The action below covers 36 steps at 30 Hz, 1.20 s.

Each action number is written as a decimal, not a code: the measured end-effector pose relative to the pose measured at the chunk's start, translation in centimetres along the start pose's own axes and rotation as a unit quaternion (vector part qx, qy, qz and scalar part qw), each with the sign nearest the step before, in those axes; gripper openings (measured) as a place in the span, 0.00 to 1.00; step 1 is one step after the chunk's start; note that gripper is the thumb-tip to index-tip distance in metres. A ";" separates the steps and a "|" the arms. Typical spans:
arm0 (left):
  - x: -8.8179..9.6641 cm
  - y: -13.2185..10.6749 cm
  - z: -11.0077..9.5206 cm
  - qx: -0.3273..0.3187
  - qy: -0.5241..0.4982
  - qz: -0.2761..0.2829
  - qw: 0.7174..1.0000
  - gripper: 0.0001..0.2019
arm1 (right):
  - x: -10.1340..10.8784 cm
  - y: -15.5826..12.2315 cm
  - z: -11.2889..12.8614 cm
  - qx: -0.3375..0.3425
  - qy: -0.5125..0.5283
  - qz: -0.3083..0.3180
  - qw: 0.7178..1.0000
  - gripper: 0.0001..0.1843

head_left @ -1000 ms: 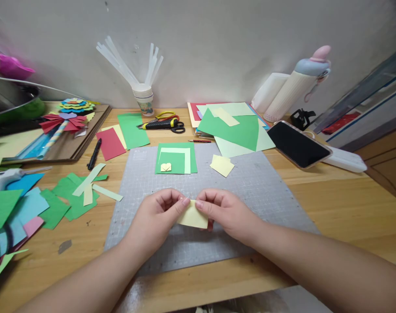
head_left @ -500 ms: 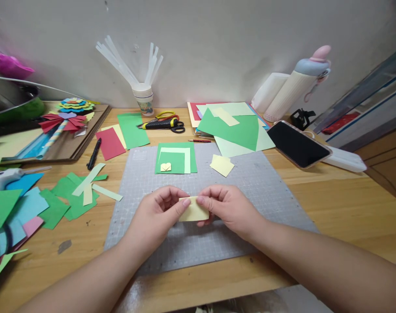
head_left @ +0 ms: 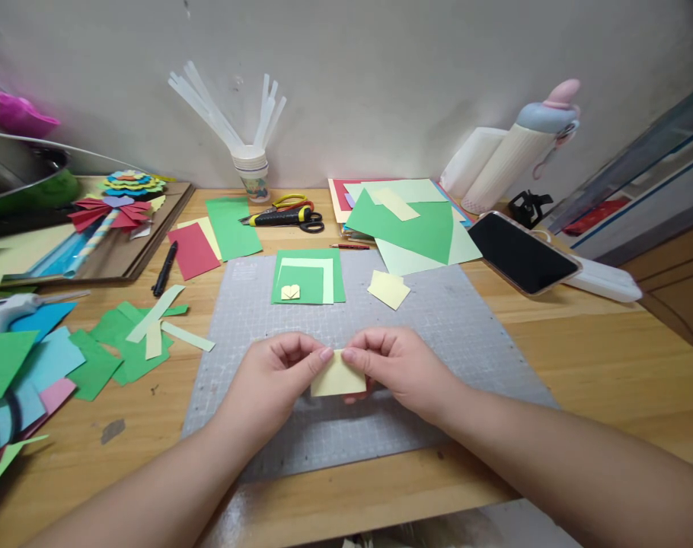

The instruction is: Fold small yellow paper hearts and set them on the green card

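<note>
Between my two hands is a small pale yellow piece of paper (head_left: 338, 378), held over the grey cutting mat (head_left: 466, 358). My left hand (head_left: 286, 371) pinches its upper left corner between thumb and fingers. At the upper right, my right hand (head_left: 397, 365) pinches it too, with some fingertips behind the sheet. Beyond my hands lie green and pale green squares (head_left: 338, 281) with a small folded yellow heart (head_left: 290, 291) on top. Loose pale yellow paper pieces (head_left: 388, 289) rest on the mat to the right of those.
Green scraps (head_left: 141, 358) and paper strips (head_left: 186, 336) lie left of the mat. Behind it are scissors (head_left: 311, 222), a pencil (head_left: 349, 246), a paper stack (head_left: 415, 228) and paper cups with straws (head_left: 252, 173). A black pen (head_left: 164, 269) is at left, a phone (head_left: 526, 253) at right.
The yellow paper in my hands has tilted so more of its face shows, its lower edge a little nearer me. Both hands have lowered slightly, grips kept.
</note>
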<state>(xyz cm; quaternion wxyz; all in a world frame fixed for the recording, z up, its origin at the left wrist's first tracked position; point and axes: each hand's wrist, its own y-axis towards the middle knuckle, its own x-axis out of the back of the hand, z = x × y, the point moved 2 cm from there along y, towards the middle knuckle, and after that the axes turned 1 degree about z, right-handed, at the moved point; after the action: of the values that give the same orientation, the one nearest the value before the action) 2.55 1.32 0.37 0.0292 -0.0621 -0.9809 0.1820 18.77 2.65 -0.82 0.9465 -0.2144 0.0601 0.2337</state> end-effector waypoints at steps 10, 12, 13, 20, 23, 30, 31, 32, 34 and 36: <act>0.3 -0.1 -0.1 0.000 0.005 -0.024 1.000 0.13 | 0.1 0.1 -0.1 0.003 0.041 0.028 0.999 0.21; 0.3 -0.1 -0.1 0.003 0.007 -0.026 1.000 0.13 | 0.1 0.1 -0.1 0.001 0.030 0.019 0.999 0.20; 0.2 0.0 -0.2 0.004 0.007 -0.027 1.000 0.13 | 0.1 0.1 -0.2 0.001 0.025 0.015 1.000 0.20; 0.2 -0.1 -0.3 0.004 0.011 -0.014 1.000 0.13 | 0.1 -0.1 0.2 0.028 -0.032 -0.004 0.999 0.17; 0.2 -0.1 -0.3 0.004 0.020 -0.013 1.000 0.13 | 0.1 -0.2 0.4 0.043 -0.059 -0.009 0.997 0.18; 0.2 -0.1 -0.3 -0.004 0.010 -0.012 1.000 0.13 | 0.2 -0.2 0.3 0.044 -0.054 -0.004 0.998 0.18; 0.2 -0.1 -0.3 -0.004 0.009 -0.011 1.000 0.13 | 0.1 -0.2 0.3 0.041 -0.049 0.000 0.998 0.18; 0.2 -0.1 -0.3 -0.003 0.009 -0.010 1.000 0.14 | 0.1 -0.2 0.3 0.039 -0.044 0.002 0.998 0.18; 0.2 -0.1 -0.2 -0.001 0.012 -0.009 1.000 0.14 | 0.1 -0.2 0.3 0.039 -0.042 0.002 0.998 0.17; 0.3 -0.1 -0.2 0.002 0.015 -0.010 1.000 0.15 | 0.1 -0.2 0.3 0.045 -0.044 0.000 0.998 0.16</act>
<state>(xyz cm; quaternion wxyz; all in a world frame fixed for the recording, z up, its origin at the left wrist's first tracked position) 2.26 1.35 0.62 0.0457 -0.0550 -0.9805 0.1830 18.98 2.70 -0.52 0.9568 -0.1614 0.0283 0.2403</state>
